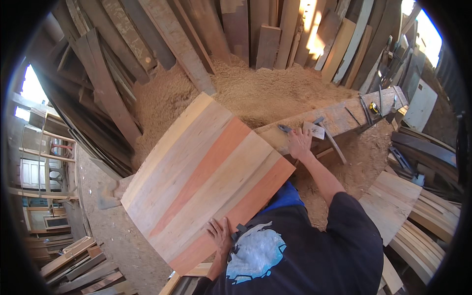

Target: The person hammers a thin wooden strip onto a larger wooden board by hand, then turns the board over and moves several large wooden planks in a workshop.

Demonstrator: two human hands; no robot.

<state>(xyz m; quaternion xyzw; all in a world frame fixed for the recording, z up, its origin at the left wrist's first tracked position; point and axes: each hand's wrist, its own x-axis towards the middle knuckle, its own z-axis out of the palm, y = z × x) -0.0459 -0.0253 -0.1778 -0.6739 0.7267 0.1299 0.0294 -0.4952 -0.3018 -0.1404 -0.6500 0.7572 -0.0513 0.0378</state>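
Note:
A large glued-up wooden panel (206,182), striped in pale and reddish boards, lies in front of me. My left hand (220,239) rests on its near edge with the fingers spread flat on the surface. Beyond the panel's right corner, my right hand (300,144) reaches over a wooden bench plank (339,116), fingers extended. Close by its fingertips are a small dark tool (283,128), whose kind is unclear, and a pale block with dark marks (313,130). A hammer (334,145) lies beside the block, its handle hanging over the plank's edge.
A yellow-and-black tape measure (373,107) and several thin metal tools sit at the plank's far end. Sawdust (275,91) is heaped behind the panel. Boards (236,29) lean along the back. Another wooden panel (392,201) and stacked strips (423,246) lie at the right.

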